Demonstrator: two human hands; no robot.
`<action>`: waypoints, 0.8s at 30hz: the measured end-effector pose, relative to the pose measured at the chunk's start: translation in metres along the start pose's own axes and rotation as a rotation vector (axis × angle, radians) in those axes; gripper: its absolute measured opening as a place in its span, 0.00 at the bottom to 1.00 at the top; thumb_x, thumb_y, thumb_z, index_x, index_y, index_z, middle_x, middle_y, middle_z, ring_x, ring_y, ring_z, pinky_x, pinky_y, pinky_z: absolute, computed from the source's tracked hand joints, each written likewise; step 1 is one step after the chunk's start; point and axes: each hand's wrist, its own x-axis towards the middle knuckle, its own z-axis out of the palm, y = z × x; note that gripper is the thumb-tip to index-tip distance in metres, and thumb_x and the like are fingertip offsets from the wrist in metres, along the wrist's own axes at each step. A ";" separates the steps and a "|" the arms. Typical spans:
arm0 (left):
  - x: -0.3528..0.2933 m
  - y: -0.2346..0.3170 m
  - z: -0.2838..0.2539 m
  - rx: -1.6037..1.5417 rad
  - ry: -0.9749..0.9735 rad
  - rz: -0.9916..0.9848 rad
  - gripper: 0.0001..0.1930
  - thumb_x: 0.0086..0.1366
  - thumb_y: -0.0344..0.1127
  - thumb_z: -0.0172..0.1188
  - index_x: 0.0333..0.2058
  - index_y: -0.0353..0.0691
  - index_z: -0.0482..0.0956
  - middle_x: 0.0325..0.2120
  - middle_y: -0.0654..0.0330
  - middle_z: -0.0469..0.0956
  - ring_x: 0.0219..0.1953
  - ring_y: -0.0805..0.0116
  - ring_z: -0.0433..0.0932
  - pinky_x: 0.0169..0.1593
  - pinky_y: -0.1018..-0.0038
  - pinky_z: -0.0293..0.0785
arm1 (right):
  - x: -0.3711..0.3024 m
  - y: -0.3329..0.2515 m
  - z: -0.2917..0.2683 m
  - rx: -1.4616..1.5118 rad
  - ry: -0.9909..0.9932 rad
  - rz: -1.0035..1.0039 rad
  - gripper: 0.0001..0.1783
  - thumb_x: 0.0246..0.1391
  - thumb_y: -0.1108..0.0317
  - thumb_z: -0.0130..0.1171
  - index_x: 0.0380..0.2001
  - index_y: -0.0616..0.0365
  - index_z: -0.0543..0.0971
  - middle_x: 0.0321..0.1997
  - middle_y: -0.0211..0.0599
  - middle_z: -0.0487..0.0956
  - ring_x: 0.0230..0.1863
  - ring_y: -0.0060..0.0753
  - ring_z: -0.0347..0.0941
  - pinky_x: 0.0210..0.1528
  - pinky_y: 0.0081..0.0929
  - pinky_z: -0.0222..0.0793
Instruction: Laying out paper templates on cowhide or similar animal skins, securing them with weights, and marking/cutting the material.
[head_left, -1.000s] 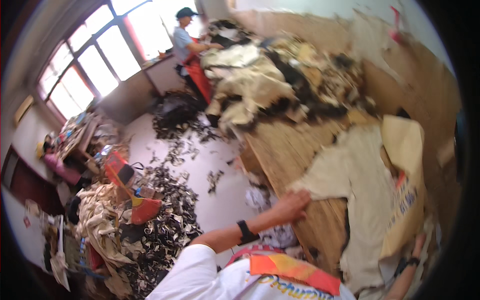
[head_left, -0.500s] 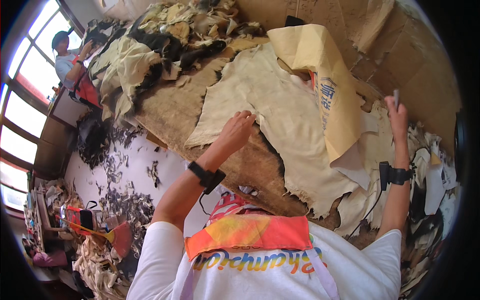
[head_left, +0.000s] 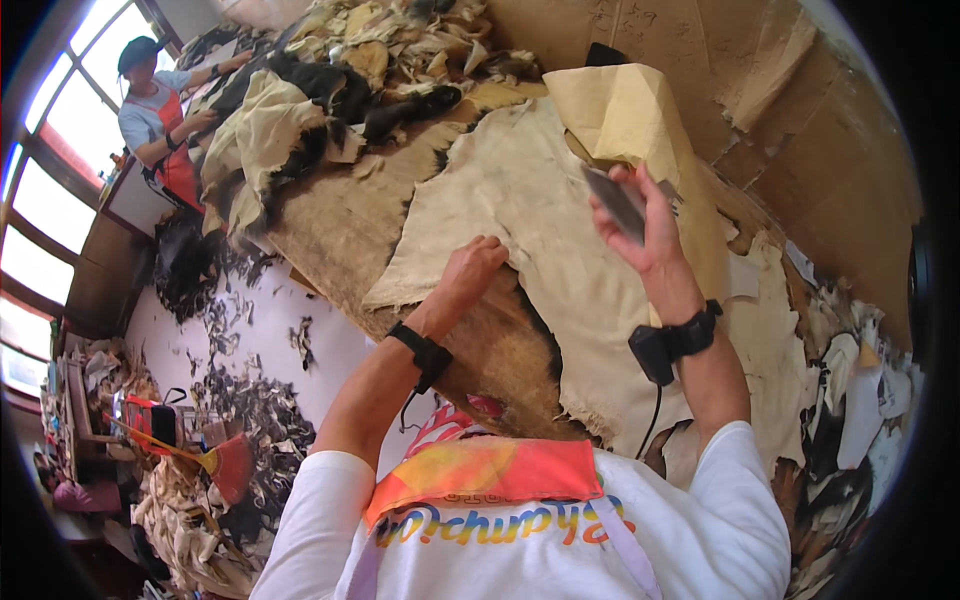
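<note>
at the centre, a person's left hand (head_left: 478, 265), fingers bunched narrow, seems to pinch the edge of a pale hide (head_left: 590, 290). the hide lies spread on a wooden table (head_left: 320, 215), from the centre toward one o'clock. at two o'clock, the raised right hand (head_left: 655, 225) grips a flat grey tool (head_left: 615, 203), motion-blurred. tan paper (head_left: 615, 105) overlaps the hide at one o'clock; a co-worker (head_left: 150, 115) stands at ten.

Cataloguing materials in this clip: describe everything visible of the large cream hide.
The cream hide looks leathery and matte, slightly wrinkled, with ragged, partly dark edges. It lies spread across the brown work surface, partly covered by a tan sheet. The left hand touches its edge.
</note>
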 end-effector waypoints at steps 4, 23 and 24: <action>-0.007 -0.006 0.000 0.012 -0.008 -0.055 0.01 0.49 0.27 0.49 0.22 0.39 0.69 0.25 0.60 0.69 0.35 0.60 0.71 0.34 0.69 0.70 | 0.033 0.015 0.033 -0.221 0.030 -0.185 0.16 0.56 0.56 0.45 0.41 0.53 0.73 0.34 0.27 0.74 0.35 0.23 0.68 0.39 0.23 0.63; -0.003 -0.001 -0.001 -0.233 0.142 -0.267 0.03 0.50 0.22 0.54 0.24 0.36 0.72 0.24 0.55 0.71 0.27 0.56 0.73 0.30 0.71 0.69 | 0.060 0.125 -0.044 -1.136 0.079 -0.246 0.16 0.56 0.62 0.43 0.40 0.62 0.72 0.30 0.42 0.75 0.34 0.31 0.70 0.38 0.26 0.64; -0.003 -0.001 -0.002 -0.245 0.142 -0.270 0.03 0.49 0.21 0.54 0.24 0.36 0.72 0.24 0.55 0.71 0.27 0.56 0.73 0.30 0.71 0.69 | 0.059 0.125 -0.044 -1.135 0.080 -0.246 0.16 0.56 0.62 0.43 0.40 0.62 0.72 0.30 0.42 0.75 0.34 0.31 0.70 0.38 0.26 0.64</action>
